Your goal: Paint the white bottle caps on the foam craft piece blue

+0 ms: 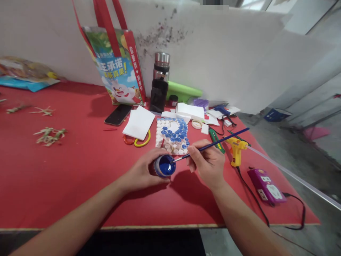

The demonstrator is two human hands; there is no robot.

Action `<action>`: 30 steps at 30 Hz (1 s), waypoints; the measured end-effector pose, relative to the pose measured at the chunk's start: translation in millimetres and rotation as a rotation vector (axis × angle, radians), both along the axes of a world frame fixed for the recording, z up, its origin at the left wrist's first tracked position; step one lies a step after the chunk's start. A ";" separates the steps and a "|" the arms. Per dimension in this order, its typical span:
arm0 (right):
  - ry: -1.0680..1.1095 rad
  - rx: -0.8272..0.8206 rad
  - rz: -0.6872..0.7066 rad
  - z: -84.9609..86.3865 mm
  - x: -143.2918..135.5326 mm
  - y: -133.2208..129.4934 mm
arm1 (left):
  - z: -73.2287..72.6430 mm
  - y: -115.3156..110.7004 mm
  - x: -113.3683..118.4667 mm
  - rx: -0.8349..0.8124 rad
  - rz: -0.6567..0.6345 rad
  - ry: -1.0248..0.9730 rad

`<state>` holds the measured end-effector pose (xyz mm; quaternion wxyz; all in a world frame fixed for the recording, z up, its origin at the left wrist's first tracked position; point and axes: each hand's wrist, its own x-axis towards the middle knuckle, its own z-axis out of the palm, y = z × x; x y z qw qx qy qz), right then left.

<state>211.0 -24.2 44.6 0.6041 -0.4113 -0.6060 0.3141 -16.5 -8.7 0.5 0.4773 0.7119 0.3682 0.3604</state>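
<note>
My left hand (145,172) is wrapped round a small jar of blue paint (165,166), tilted so its open mouth faces me. Between the fingers and thumb of my right hand (207,161) is a thin paintbrush (213,144) with a dark blue handle. Its tip is at the jar's rim. Just beyond the jar lies a square panel (173,137) covered with small round pieces. Some of those pieces are blue in a curved band, others are white or pale.
Behind the panel stand a flask (160,83) and a shopping bag (119,71). A phone (118,115), white sheets (139,122) and scissors (143,139) lie left. To the right are a green cutter (216,139), a yellow glue gun (236,149) and a corded purple power strip (266,186).
</note>
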 end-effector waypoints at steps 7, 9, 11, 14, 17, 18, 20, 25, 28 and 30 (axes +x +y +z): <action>-0.195 0.017 0.048 -4.8 -2.6 3.5 | -2.5 4.8 -1.8 0.094 -0.048 -0.021; -0.212 0.031 0.066 -8.1 -3.3 4.9 | -4.3 5.5 -3.0 0.125 -0.055 -0.037; -0.219 0.036 0.068 -10.9 -3.5 6.2 | -5.4 5.9 -4.0 0.133 -0.063 -0.046; -0.239 0.031 0.069 -13.8 -3.1 7.7 | -5.8 5.8 -4.2 0.123 -0.060 -0.054; -0.250 0.024 0.076 -16.3 -2.9 8.9 | -5.4 5.1 -3.7 0.109 -0.050 -0.058; -0.250 0.021 0.078 -17.2 -3.0 9.1 | -5.2 4.9 -3.6 0.105 -0.049 -0.058; -0.251 0.014 0.085 -18.6 -3.3 9.0 | -4.9 4.5 -3.6 0.098 -0.048 -0.053; -0.232 0.029 0.075 -15.2 -4.2 7.2 | -3.5 3.5 -3.8 0.085 -0.036 -0.041; -0.185 0.032 0.033 -10.3 -3.6 6.3 | -2.4 2.7 -3.0 0.068 -0.039 -0.026; -0.140 0.010 0.012 -8.1 -2.6 6.1 | -2.1 2.5 -2.7 0.060 -0.032 -0.006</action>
